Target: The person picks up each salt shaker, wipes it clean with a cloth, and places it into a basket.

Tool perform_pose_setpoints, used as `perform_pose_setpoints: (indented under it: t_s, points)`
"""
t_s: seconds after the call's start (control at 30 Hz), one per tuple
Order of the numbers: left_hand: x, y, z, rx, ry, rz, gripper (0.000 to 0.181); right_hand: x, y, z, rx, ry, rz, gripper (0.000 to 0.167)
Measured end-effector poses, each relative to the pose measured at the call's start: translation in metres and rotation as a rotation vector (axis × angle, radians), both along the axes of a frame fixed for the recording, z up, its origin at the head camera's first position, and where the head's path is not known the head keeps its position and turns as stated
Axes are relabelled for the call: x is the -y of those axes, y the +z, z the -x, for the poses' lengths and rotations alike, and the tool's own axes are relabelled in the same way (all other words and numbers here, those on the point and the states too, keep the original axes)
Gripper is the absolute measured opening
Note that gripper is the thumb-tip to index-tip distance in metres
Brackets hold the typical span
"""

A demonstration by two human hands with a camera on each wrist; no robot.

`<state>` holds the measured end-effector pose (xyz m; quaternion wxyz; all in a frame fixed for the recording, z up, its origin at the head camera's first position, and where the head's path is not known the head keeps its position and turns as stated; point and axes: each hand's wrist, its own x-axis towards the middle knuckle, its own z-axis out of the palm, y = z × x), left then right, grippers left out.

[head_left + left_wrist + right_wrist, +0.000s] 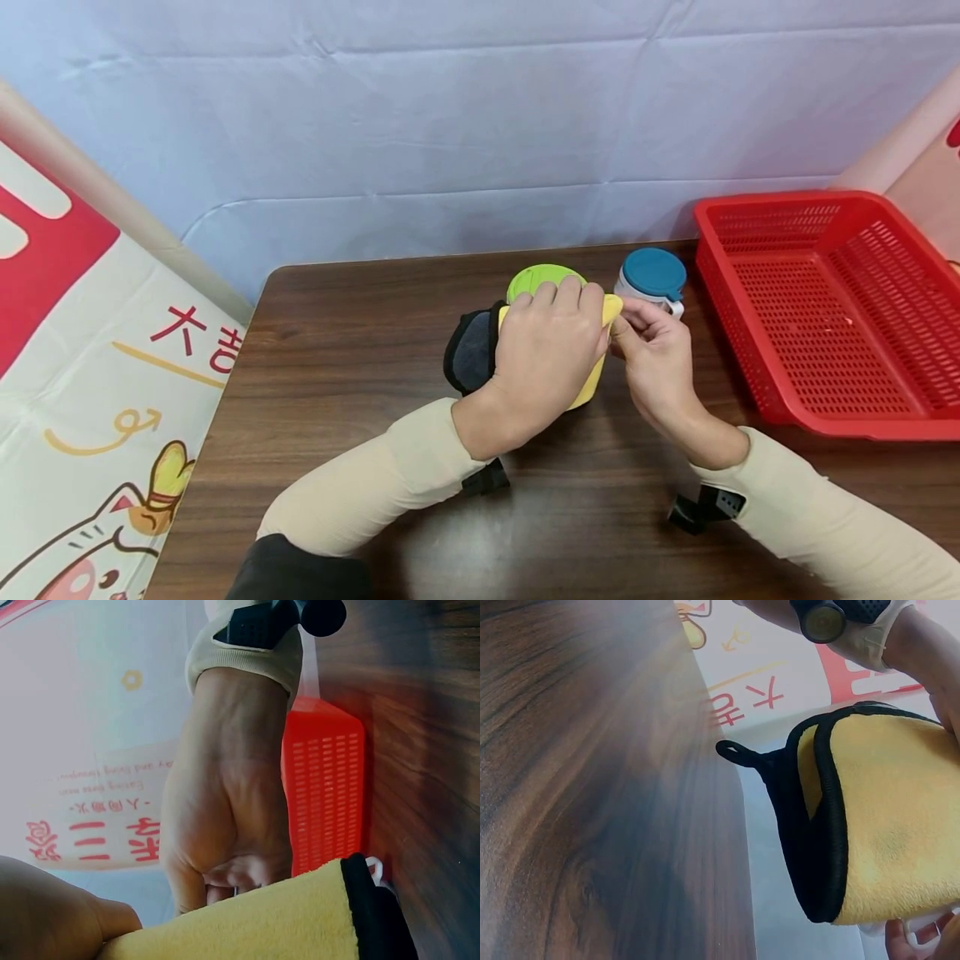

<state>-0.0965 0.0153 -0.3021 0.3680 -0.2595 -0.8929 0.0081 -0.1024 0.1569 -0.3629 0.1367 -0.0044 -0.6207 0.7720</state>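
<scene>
In the head view my left hand (547,354) grips a yellow cloth (588,392) with black trim and a dark grey reverse (472,354). The cloth is wrapped around the near side of a cup with a green lid (546,277), and hides most of its body. To the right of the cloth, my right hand (660,358) has its thumb and fingers bent together at the cup's side. At the bottom of the right wrist view, fingers are hooked at a white handle (911,934) beneath the folded cloth (900,817). A black loop sticks out from the cloth.
Another cup with a blue lid (654,273) and white handle stands just behind my right hand. A red perforated basket (795,408) sits on the right of the brown wooden table (345,350). A pale cloth backdrop (450,125) rises behind the table's far edge.
</scene>
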Motion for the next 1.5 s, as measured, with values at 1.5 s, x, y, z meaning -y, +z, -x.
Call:
perform_pose_setpoints:
  t_s: [1.5]
  points:
    - [0.036,-0.002,-0.005,0.011,-0.192,-0.097,0.02,-0.008,0.002,-0.001,-0.076,-0.029,0.005,0.022]
